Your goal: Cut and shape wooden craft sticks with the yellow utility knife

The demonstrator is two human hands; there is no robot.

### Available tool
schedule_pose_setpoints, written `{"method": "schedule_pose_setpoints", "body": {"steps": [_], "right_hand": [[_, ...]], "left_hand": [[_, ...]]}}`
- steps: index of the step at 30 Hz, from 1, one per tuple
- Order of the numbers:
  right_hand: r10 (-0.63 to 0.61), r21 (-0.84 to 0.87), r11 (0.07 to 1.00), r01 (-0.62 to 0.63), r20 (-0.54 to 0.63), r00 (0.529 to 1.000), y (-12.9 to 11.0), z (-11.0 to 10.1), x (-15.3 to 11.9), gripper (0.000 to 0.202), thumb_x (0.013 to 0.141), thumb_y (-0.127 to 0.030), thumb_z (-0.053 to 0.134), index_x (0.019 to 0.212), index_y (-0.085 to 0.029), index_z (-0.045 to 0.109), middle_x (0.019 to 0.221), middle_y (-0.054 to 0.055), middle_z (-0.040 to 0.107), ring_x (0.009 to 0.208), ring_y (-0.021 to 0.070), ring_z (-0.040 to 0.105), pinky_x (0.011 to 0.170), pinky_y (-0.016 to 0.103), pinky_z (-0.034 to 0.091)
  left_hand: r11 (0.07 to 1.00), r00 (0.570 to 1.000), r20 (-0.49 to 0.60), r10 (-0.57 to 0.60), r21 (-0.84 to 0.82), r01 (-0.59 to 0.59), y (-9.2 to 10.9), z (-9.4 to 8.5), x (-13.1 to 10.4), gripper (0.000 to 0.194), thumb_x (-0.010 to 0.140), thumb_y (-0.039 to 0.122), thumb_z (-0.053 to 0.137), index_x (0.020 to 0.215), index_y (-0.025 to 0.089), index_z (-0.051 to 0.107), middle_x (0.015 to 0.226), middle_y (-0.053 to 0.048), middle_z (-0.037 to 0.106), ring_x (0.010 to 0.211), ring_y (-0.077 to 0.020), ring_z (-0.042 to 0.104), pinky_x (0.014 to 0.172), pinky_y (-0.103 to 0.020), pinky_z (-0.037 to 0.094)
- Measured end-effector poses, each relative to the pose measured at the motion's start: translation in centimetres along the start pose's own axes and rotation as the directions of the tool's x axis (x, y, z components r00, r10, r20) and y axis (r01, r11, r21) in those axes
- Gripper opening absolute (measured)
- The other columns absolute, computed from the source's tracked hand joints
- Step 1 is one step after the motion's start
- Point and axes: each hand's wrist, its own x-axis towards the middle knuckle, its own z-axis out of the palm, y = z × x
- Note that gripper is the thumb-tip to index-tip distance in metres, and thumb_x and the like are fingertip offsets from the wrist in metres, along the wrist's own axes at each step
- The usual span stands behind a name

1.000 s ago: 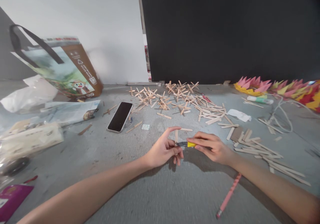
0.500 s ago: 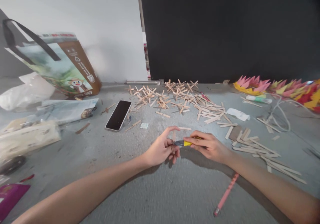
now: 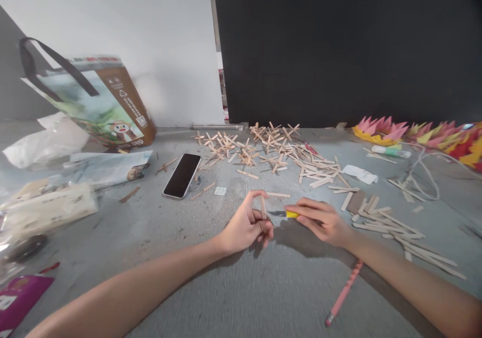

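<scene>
Tool in right fingers has seemingly backed off the stick left fingers pinch.

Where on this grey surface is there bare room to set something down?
The widest bare patch lies nearest you, between the left forearm and the pink pencil; another lies between the phone and that forearm. Wooden sticks crowd the back and right, and plastic packaging crowds the far left.

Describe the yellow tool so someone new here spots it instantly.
Find the black panel behind the grey surface. Nearer the camera, the right hand grips the yellow tool. Its bright yellow body and dark grey end set it apart from the pale wooden sticks nearby.
</scene>
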Motion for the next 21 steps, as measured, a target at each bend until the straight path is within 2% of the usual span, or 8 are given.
{"method": "schedule_pose_setpoints", "body": {"steps": [3, 7, 13, 21], "right_hand": [[0.069, 0.001, 0.998, -0.069, -0.071, 0.995, -0.22, -0.22, -0.06, 0.034, 0.106, -0.022, 0.049, 0.135, -0.023, 0.068, 0.095, 0.008, 0.07, 0.07, 0.016, 0.062, 0.062, 0.027, 0.051], [0.069, -0.023, 0.997, -0.069, 0.016, 0.997, -0.07, -0.01, 0.12, 0.033, 0.106, -0.024, 0.049, 0.132, -0.022, 0.069, 0.09, 0.006, 0.071, 0.07, 0.0156, 0.063, 0.063, 0.027, 0.05], [0.094, -0.041, 0.995, -0.092, 0.041, 0.995, 0.46, 0.48, 0.06, 0.032, 0.108, -0.03, 0.048, 0.131, -0.022, 0.069, 0.092, 0.005, 0.074, 0.071, 0.0143, 0.066, 0.065, 0.025, 0.051], [0.12, -0.015, 0.993, -0.12, 0.05, 0.991, 0.38, 0.43, 0.06, 0.031, 0.107, -0.028, 0.05, 0.13, -0.024, 0.07, 0.097, 0.005, 0.076, 0.076, 0.0147, 0.068, 0.068, 0.025, 0.051]], "left_hand": [[1.0, 1.0, -0.014, -0.006, -0.009, 0.006, 0.07, -0.1, 0.14, 0.055, 0.096, 0.038, 0.068, 0.133, 0.025, 0.029, 0.069, 0.004, 0.067, 0.048, -0.0112, 0.063, 0.046, -0.018, 0.043], [0.999, 1.0, 0.015, -0.02, -0.027, 0.02, 0.22, -0.32, 0.26, 0.058, 0.097, 0.039, 0.067, 0.136, 0.025, 0.027, 0.071, 0.003, 0.069, 0.049, -0.0124, 0.065, 0.046, -0.019, 0.044], [0.998, 0.996, 0.072, -0.048, -0.037, 0.051, 0.34, -0.64, 0.37, 0.061, 0.096, 0.039, 0.068, 0.139, 0.025, 0.026, 0.074, 0.002, 0.07, 0.05, -0.013, 0.066, 0.047, -0.02, 0.044], [0.996, 0.992, 0.107, -0.063, -0.057, 0.069, 0.44, -0.87, 0.48, 0.06, 0.097, 0.038, 0.068, 0.139, 0.026, 0.027, 0.075, 0.001, 0.07, 0.052, -0.0133, 0.067, 0.049, -0.02, 0.045]]}}
